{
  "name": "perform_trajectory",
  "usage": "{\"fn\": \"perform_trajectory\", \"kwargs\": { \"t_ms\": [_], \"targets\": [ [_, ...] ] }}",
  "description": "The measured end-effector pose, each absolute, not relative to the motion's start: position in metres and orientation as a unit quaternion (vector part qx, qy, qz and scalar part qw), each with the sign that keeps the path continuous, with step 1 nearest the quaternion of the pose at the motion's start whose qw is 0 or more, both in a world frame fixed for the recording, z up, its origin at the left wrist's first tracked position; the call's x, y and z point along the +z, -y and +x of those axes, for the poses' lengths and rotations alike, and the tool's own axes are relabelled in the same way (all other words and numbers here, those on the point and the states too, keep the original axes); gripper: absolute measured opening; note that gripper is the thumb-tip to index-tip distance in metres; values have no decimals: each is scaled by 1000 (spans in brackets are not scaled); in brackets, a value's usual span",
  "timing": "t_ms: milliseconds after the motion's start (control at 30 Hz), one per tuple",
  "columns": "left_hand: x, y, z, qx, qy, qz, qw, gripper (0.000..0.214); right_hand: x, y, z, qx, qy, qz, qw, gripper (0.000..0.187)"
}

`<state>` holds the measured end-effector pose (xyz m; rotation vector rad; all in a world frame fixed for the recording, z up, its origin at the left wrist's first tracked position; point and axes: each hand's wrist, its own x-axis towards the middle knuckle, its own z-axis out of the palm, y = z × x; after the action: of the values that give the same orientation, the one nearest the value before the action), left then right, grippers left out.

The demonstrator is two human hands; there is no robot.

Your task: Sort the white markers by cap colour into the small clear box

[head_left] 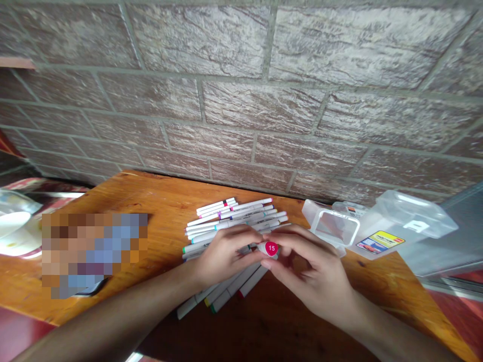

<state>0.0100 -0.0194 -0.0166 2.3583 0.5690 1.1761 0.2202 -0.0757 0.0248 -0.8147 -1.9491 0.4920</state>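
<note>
A marker (pixel 271 248) with a red end numbered 15 points toward me, held up in front of my chest. My left hand (pixel 224 256) grips its pale barrel between thumb and fingers. Around the red end, the thumb and index finger of my right hand (pixel 319 266) are closed, fingertips at its edges. Beneath and behind both hands lies a loose pile of white markers (pixel 249 217) with coloured ends, partly covered by my left hand.
On the right of the wooden table (pixel 162 201) stand a small clear plastic case (pixel 335 229) and a larger clear box (pixel 413 213) with a yellow and blue label. A blurred-out flat item (pixel 94 251) lies left. A brick wall (pixel 234 105) rises behind.
</note>
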Motion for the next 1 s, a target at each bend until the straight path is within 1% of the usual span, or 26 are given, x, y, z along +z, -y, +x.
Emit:
{"fn": "perform_trajectory", "kwargs": {
  "t_ms": [167, 333, 1000],
  "targets": [
    [-19, 17, 9, 439, -191, 852, 213, 23, 25, 77, 220, 191, 803, -309, 471, 27],
    [-20, 17, 11, 448, -189, 850, 200, 19, 24, 78, 220, 199, 804, -302, 471, 27],
    [-23, 17, 10, 443, -188, 854, 199, 19, 25, 78, 220, 194, 810, -303, 463, 29]
  ]
}}
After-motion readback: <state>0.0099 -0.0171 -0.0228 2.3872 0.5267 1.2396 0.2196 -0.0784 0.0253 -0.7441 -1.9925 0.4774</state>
